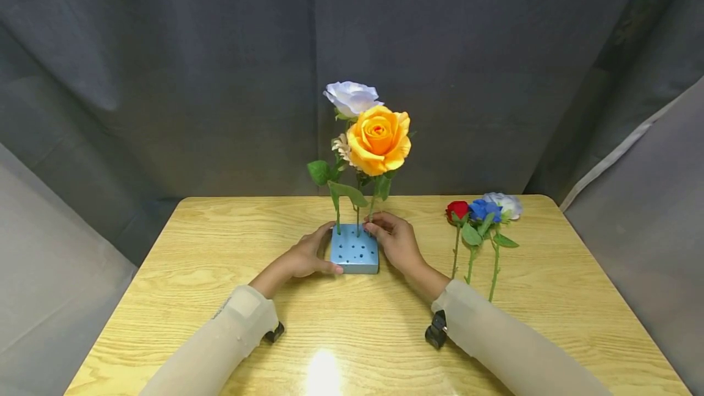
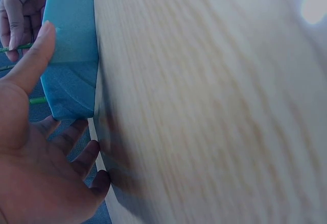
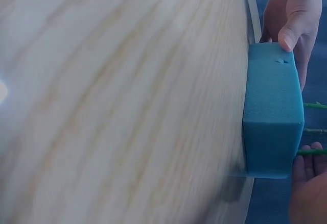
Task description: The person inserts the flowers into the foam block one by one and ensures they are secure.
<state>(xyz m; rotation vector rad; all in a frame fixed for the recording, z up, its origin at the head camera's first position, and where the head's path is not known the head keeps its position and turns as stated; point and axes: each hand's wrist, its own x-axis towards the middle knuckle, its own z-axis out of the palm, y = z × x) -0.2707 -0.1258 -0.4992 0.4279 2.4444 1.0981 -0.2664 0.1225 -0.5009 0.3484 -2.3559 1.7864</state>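
A light-blue foam block (image 1: 354,255) with several holes in its top sits on the table. My left hand (image 1: 309,254) grips its left side, thumb on the front face and fingers toward the back corner. Three stems stand upright along the block's back row. They carry a pale lilac rose (image 1: 352,99), a small beige flower (image 1: 340,146) and a large orange rose (image 1: 378,140) that partly covers the others. With thumb and fingers my right hand (image 1: 398,243) pinches the orange rose's stem low, right at the block's back right. In the right wrist view, green stems (image 3: 314,152) leave the block's top.
On the right of the wooden table (image 1: 220,243) lie a red rose (image 1: 457,211), a blue flower (image 1: 485,209) and a pale lilac flower (image 1: 506,205), stems toward me, beside my right forearm. A dark grey curtain (image 1: 220,78) hangs behind the table's back edge.
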